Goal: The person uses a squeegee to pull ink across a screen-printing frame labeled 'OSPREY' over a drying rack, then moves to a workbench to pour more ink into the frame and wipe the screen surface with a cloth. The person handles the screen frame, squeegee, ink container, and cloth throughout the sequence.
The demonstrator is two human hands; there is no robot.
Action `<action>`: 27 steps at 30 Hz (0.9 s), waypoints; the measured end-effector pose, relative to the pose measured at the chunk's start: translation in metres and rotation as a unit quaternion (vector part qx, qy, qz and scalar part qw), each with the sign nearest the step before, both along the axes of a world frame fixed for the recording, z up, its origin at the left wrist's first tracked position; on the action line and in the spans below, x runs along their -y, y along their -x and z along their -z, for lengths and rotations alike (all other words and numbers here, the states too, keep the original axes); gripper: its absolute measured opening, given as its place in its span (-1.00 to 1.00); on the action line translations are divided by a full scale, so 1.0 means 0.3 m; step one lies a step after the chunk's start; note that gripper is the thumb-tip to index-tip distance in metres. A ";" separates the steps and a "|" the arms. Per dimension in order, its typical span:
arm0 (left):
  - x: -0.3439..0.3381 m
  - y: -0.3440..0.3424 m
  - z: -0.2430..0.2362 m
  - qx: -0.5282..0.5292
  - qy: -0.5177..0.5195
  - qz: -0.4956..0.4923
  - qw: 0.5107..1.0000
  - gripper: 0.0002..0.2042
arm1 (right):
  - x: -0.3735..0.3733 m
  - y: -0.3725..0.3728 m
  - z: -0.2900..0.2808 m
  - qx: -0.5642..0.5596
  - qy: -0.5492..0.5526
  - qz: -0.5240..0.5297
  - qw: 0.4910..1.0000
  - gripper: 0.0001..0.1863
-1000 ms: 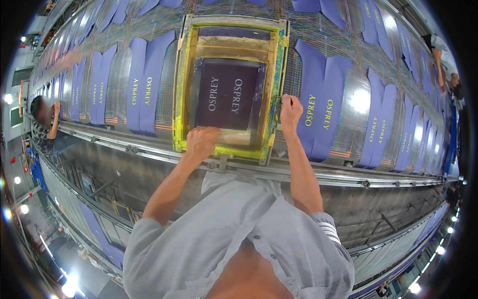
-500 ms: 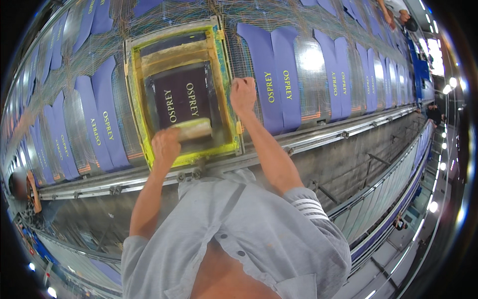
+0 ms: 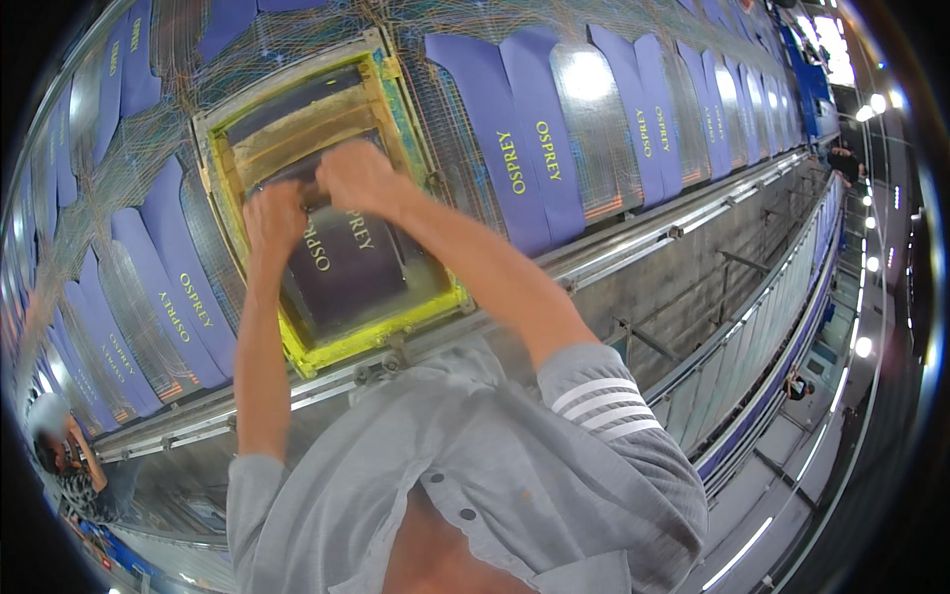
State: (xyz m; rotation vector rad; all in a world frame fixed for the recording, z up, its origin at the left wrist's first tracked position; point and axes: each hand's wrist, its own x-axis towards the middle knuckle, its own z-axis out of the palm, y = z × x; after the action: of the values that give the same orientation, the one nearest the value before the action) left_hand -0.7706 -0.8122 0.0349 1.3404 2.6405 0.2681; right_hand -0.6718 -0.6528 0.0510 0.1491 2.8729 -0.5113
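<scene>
A screen-printing frame [image 3: 396, 322] with a bright yellow inner border lies on the long table in front of me. Its dark mesh window [image 3: 341, 287] carries pale lettering. Over the far half of that window my left hand [image 3: 275, 216] and my right hand [image 3: 356, 178] are side by side, fingers curled down. Between them shows a little of the squeegee [image 3: 315, 197]; the hands hide most of it. Both hands look closed on it, though they are slightly smeared by motion.
Purple cut pieces [image 3: 495, 139] with yellow-green lettering lie in rows on both sides of the frame. A metal rail [image 3: 633, 252] runs along the table's near edge. A co-worker [image 3: 74, 450] stands at the far left; other people [image 3: 843, 163] are distant at right.
The squeegee has gone from the near part of the window to the far part. My right hand has left the frame's right edge and joined the left on it. My view has shifted.
</scene>
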 end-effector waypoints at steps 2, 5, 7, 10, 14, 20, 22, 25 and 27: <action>0.110 -0.153 -0.003 0.018 -0.010 -0.010 1.000 -0.90 | 0.107 -0.156 0.043 -0.048 0.010 -0.011 0.999 -0.87; 0.289 -0.386 0.014 0.055 -0.044 -0.019 0.997 -0.88 | 0.264 -0.390 0.053 -0.034 0.097 -0.009 0.995 -0.84; 0.358 -0.474 0.019 0.076 -0.045 -0.013 0.996 -0.87 | 0.335 -0.480 0.051 -0.038 0.103 0.009 0.994 -0.84; 0.309 -0.395 -0.052 0.120 0.077 -0.007 0.990 -0.90 | 0.279 -0.382 0.004 0.063 0.062 -0.049 0.995 -0.83; 0.073 -0.091 -0.103 0.053 0.058 0.018 0.997 -0.91 | 0.068 -0.082 -0.015 0.010 0.035 0.003 0.999 -0.79; -0.109 0.148 -0.007 -0.023 0.034 0.014 0.999 -0.92 | -0.108 0.149 -0.042 0.030 0.010 0.000 0.999 -0.82; -0.076 0.049 -0.011 0.039 0.010 0.023 0.999 -0.94 | -0.082 0.046 0.077 -0.032 0.029 0.015 0.999 -0.79; 0.059 -0.182 -0.100 0.069 0.068 0.007 0.995 -0.96 | 0.100 -0.171 0.009 0.000 -0.003 -0.015 1.000 -0.83; 0.203 -0.340 -0.072 0.078 0.014 0.006 0.997 -0.96 | 0.211 -0.334 0.001 0.031 0.025 -0.052 0.998 -0.80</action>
State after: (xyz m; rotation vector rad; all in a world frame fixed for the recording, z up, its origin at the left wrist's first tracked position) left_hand -0.6686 -0.8731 0.0565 1.2706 2.4984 0.3203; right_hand -0.5717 -0.7163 0.0506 0.0065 2.7882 -0.5469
